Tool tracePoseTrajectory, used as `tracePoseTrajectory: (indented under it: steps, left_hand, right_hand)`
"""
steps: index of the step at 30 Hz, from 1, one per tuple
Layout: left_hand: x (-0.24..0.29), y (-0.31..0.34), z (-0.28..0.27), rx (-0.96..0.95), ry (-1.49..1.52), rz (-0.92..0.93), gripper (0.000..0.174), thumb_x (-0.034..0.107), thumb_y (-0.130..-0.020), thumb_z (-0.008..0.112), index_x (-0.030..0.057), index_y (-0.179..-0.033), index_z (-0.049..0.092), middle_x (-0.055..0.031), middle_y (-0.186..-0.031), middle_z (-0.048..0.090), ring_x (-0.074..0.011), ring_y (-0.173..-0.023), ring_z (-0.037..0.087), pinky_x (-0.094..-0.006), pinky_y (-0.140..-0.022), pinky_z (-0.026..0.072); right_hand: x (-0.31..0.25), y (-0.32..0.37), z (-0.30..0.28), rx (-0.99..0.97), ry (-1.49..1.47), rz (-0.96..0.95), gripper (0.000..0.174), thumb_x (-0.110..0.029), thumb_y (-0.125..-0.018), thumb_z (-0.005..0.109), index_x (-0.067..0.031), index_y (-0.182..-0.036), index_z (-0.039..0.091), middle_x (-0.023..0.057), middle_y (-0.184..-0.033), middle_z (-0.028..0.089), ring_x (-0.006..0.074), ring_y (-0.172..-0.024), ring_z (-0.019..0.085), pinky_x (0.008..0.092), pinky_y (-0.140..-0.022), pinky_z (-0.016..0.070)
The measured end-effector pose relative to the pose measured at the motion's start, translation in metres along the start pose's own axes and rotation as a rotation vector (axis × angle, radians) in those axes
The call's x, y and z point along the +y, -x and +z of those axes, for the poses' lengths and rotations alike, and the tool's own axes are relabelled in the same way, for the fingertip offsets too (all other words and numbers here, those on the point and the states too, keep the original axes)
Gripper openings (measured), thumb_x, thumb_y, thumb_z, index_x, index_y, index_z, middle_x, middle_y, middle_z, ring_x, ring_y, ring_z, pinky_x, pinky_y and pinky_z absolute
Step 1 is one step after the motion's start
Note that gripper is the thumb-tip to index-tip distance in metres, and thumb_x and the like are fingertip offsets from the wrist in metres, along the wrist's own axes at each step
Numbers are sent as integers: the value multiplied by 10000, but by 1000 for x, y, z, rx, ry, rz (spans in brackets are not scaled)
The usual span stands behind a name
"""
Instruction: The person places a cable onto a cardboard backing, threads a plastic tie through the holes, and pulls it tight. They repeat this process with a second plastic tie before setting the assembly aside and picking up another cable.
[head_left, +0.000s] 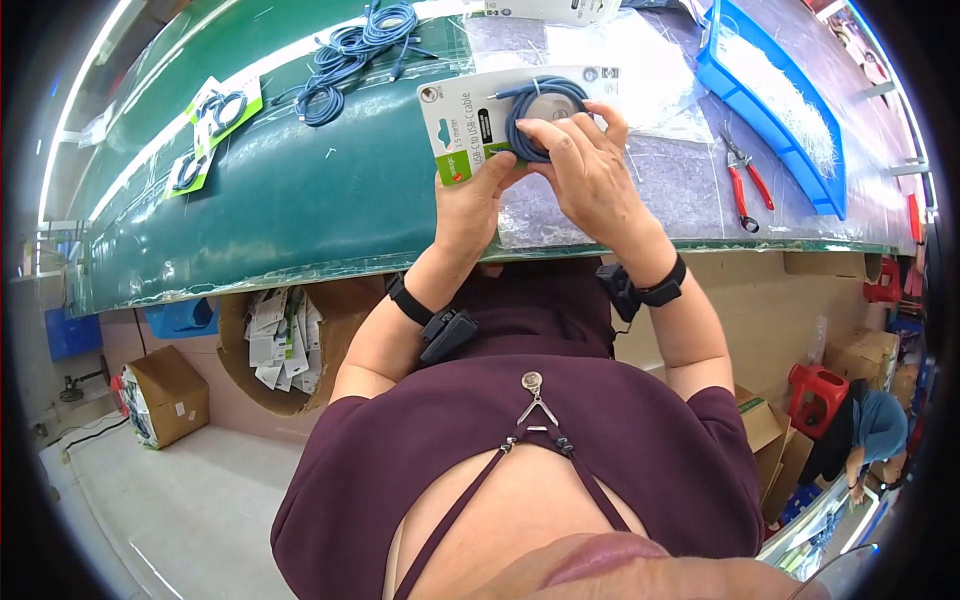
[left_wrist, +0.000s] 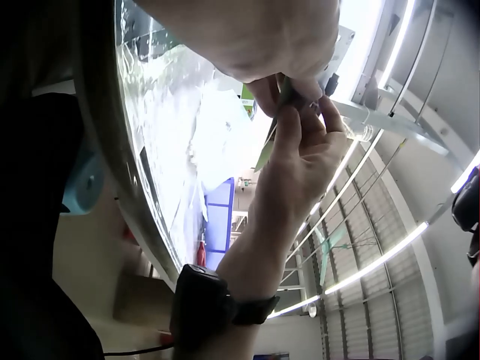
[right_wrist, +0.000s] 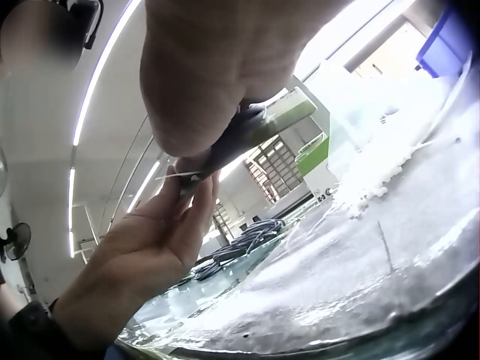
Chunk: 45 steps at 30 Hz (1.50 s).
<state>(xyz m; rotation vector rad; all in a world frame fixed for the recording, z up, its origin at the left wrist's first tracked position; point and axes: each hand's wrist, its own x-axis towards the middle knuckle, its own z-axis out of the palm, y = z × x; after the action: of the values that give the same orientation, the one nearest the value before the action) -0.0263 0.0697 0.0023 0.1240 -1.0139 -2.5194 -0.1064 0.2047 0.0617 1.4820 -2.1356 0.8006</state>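
A printed white-and-green packaging card [head_left: 456, 128], labelled as a USB-C to USB-C cable, is held up over the near edge of the bench in the head view. Against its right part lies a coiled blue cable [head_left: 522, 103]. My left hand [head_left: 468, 208] pinches the card's lower edge, thumb on the printed side. With bent fingers, my right hand [head_left: 592, 178] grips the coil and the card behind it. In the right wrist view a thin white strand [right_wrist: 174, 176] sticks out by the left fingertips. The near hand hides much of the card in both wrist views.
Loose blue cables [head_left: 345, 60] lie at the back of the green bench [head_left: 300, 210]. Carded cables [head_left: 225, 112] sit at left. Red-handled pliers [head_left: 745, 185] lie beside a blue tray [head_left: 838, 190] of white strands. Below stands a carton [head_left: 235, 350] of cards.
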Motion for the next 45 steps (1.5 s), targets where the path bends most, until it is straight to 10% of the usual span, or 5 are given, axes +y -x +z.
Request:
tracePoseTrajectory:
  steps: [23, 27, 30, 42, 45]
  left_hand:
    - [4, -2, 9, -93, 161, -100, 347, 53, -904, 600, 20, -1231, 491, -102, -1152, 604, -249, -1017, 625, -410, -892, 539]
    - [23, -2, 15, -83, -35, 51, 317, 36, -849, 658, 4, -1148, 557, -125, -1118, 622, -257, -977, 644, -401, -861, 552]
    - [53, 0, 22, -457, -932, 654, 297, 16, -758, 723, -20, -1032, 615, -166, -1066, 633, -288, -939, 659, -398, -838, 560]
    - [83, -10, 52, -743, -832, 952, 299, 12, -707, 724, -55, -983, 629, -206, -1021, 633, -347, -976, 656, -391, -852, 554]
    - [90, -9, 57, -746, -870, 970, 289, 5, -717, 710, -61, -986, 625, -210, -1024, 629, -350, -982, 653, -390, -852, 554]
  right_hand:
    - [-2, 31, -10, 185, 127, -206, 243, -90, -676, 675, -154, -910, 664, -40, -948, 596, 150, -896, 533, 353, -870, 390]
    - [-4, 31, -6, 236, 96, -192, 215, -101, -666, 667, -155, -873, 671, -37, -957, 613, 151, -884, 549, 344, -861, 389]
    - [-4, 32, -9, 277, 76, -211, 180, -130, -681, 655, -151, -859, 671, -41, -977, 626, 139, -902, 563, 318, -880, 374]
    - [-16, 41, 3, 365, -43, -90, 245, -136, -651, 705, -140, -896, 711, -10, -1063, 667, 181, -1058, 572, 346, -911, 358]
    - [-29, 59, 13, 159, -981, 824, 231, -135, -667, 703, -141, -897, 714, 0, -1081, 669, 190, -1087, 563, 359, -921, 348]
